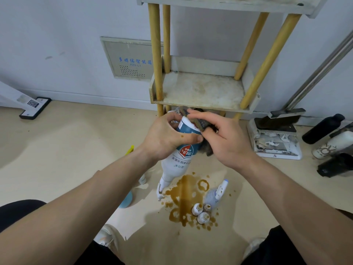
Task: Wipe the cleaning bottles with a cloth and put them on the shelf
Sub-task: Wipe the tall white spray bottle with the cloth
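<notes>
1. The bottle (177, 161) is in the middle of the frame. It is upside down, with its spray head pointing at the floor.
2. The left hand (164, 138) is wrapped round the bottle and grips it.
3. The right hand (227, 142) pinches a dark cloth (198, 123) and presses it on the bottle's top end, just right of the left hand.
4. To wipe well, I think the left hand should turn the bottle a little at a time, so the cloth meets every side.
5. Rub from the top end down to the spray head. The head looks spotted with brown, so it likely needs the most rubbing.
6. Use a clean bit of cloth for each rub, or the dirt may just smear.
7. Hold the bottle above the brown spill (186, 190) in the lower middle, not in it.
8. The shelf (202, 90) is in the upper middle, just behind the hands. Once the bottle looks clean, stand it there the right way up.
</notes>
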A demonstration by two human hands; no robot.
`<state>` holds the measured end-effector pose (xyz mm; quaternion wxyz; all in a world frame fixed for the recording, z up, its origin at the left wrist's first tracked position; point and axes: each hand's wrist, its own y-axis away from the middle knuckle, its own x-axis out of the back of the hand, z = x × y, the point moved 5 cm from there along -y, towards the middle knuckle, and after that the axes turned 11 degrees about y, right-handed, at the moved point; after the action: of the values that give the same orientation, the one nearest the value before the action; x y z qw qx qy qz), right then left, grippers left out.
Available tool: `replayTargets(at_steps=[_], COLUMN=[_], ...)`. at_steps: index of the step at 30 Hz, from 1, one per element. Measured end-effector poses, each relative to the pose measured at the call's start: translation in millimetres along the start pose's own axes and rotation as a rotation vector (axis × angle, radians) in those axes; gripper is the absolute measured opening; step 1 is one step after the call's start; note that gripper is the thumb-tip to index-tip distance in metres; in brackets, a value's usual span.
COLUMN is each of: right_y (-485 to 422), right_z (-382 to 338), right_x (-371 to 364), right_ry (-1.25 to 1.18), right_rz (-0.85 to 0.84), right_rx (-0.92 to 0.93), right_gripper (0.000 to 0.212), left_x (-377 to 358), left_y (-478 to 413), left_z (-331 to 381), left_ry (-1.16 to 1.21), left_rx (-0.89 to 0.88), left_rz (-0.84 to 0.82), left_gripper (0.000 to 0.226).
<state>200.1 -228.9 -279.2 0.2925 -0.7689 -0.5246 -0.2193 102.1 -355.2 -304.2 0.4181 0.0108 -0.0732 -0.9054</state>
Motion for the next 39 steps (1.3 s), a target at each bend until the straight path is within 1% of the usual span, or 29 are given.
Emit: replayTargets(at_steps=[3, 5, 8, 11, 13, 16, 19, 22, 24, 26, 28, 31, 33, 35, 38, 39], right_y=[2.9, 5.1, 0.6, -7.5, -9.8, -3.6, 2.6, 3.7, 4.0, 5.6, 8.0, 13.1, 15.2, 13.8, 8.8, 8.0], right_z=[-4.6, -1.5, 6.3, 17.8, 24.6, 23.7, 14.0, 9.7, 8.9, 9.3, 11.5, 16.6, 19.4, 25.7, 35.3, 37.4], right_x=[2.9, 5.3, 3.2, 1.9, 1.1, -1.8, -9.5, -20.6, -28.4, -36.8, -46.7, -64.9, -74.2, -76.3, -69.8, -66.3], right_ry=[-0.016, -0.015, 0.016, 0.034, 0.026, -0.055, -0.247, -0.438, -0.577, -0.663, -0.66, -0.57, -0.52, -0.53, -0.666, -0.685], right_rz=[0.0, -0.017, -0.026, -0.005, 0.018, 0.057, 0.071, 0.078, 0.048, 0.01, -0.012, -0.036, -0.057, -0.02, 0.047, 0.059], right_rx=[0.049, 0.041, -0.012, -0.074, -0.106, -0.096, -0.069, -0.098, -0.109, -0.128, -0.141, -0.165, -0.202, -0.254, -0.289, -0.291], right_gripper=[0.045, 0.042, 0.039, 0.035, 0.034, 0.033, 0.033, 0.038, 0.041, 0.044, 0.05, 0.064, 0.063, 0.06, 0.059, 0.058], left_x=[5.2, 6.7, 0.7, -6.7, -4.8, 3.2, 7.2, 4.3, 1.8, 1.7, 3.7, 8.2, 9.3, 6.5, 5.9, 8.2], left_y=[-2.1, -2.1, 1.8, 4.2, 3.9, 0.9, -0.8, -0.7, 0.1, 1.7, 2.2, 2.0, 2.7, 2.9, 0.7, 0.2], left_z=[-3.7, -4.6, -5.7, -8.3, -8.6, -8.2, -9.9, -10.3, -10.7, -12.9, -16.4, -17.7, -15.2, -12.8, -13.1, -12.3], left_ry=[0.045, 0.046, 0.01, 0.049, 0.09, 0.094, 0.164, 0.265, 0.31, 0.302, 0.262, 0.214, 0.144, 0.089, 0.104, 0.113], left_rx=[0.019, 0.022, 0.024, 0.04, 0.052, 0.041, 0.04, 0.042, 0.034, 0.021, 0.013, 0.002, -0.02, -0.024, 0.024, 0.037], left_rz=[0.019, 0.013, -0.017, -0.04, -0.026, 0.018, 0.055, 0.09, 0.12, 0.159, 0.21, 0.295, 0.316, 0.253, 0.076, 0.038], left_gripper=[0.053, 0.053, 0.052, 0.052, 0.053, 0.055, 0.059, 0.056, 0.054, 0.063, 0.07, 0.064, 0.061, 0.051, 0.028, 0.027])
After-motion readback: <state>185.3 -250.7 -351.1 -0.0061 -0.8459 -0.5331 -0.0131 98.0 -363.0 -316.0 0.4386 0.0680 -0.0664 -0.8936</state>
